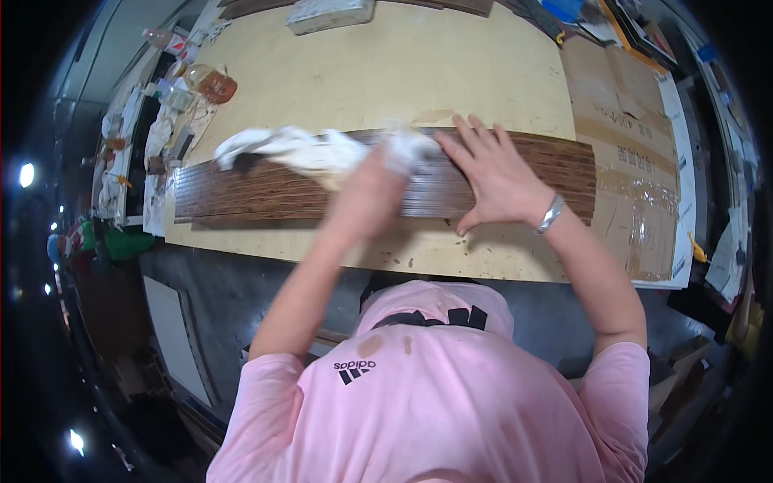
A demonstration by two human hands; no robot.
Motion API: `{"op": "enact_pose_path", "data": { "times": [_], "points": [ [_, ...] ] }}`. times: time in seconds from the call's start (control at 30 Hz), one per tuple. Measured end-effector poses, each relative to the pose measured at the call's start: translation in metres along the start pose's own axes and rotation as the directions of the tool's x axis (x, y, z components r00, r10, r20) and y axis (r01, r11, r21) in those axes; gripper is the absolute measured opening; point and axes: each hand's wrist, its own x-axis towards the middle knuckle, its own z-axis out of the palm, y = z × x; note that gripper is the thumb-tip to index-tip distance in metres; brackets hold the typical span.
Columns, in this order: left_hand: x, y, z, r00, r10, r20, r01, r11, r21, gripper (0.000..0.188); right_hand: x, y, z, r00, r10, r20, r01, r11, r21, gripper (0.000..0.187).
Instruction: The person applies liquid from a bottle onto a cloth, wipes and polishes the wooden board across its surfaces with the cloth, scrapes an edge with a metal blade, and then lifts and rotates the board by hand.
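A long dark brown wood-grain plank (266, 193) lies across a pale wooden table (386, 72). My left hand (374, 189) is closed on a white cloth (306, 151) that trails left over the plank; the hand is blurred. My right hand (491, 173) lies flat on the plank just to the right, fingers spread and palm down, holding it still. A silver bracelet (551, 215) circles my right wrist.
A flattened cardboard sheet (632, 161) with clear tape covers the table's right end. A white block (330, 14) sits at the far edge. Bottles and a brown jar (216, 83) crowd the left side. Dark floor lies below the near table edge.
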Motion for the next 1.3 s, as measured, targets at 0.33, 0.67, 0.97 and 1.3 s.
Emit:
{"op": "enact_pose_path", "data": {
  "times": [0.33, 0.67, 0.97, 1.3],
  "points": [
    [0.011, -0.079, -0.024, 0.978, -0.003, -0.209, 0.021, 0.996, 0.082, 0.041, 0.011, -0.012, 0.022, 0.993, 0.009, -0.114, 0.007, 0.991, 0.133, 0.105],
    [-0.006, -0.154, -0.1, 0.976, -0.111, -0.185, 0.098, 0.992, -0.075, 0.045, 0.008, -0.01, 0.024, 0.99, 0.009, -0.14, 0.013, 0.988, 0.157, 0.095],
    [-0.006, -0.112, -0.055, 0.965, 0.151, -0.215, -0.085, 0.954, 0.288, 0.041, 0.004, -0.011, 0.025, 0.985, 0.016, -0.174, 0.003, 0.994, 0.106, 0.095],
    [-0.027, -0.097, -0.039, 0.923, 0.237, -0.302, -0.155, 0.95, 0.27, 0.045, 0.011, -0.015, 0.024, 0.982, -0.035, -0.187, 0.049, 0.996, 0.073, 0.097]
  ]
}}
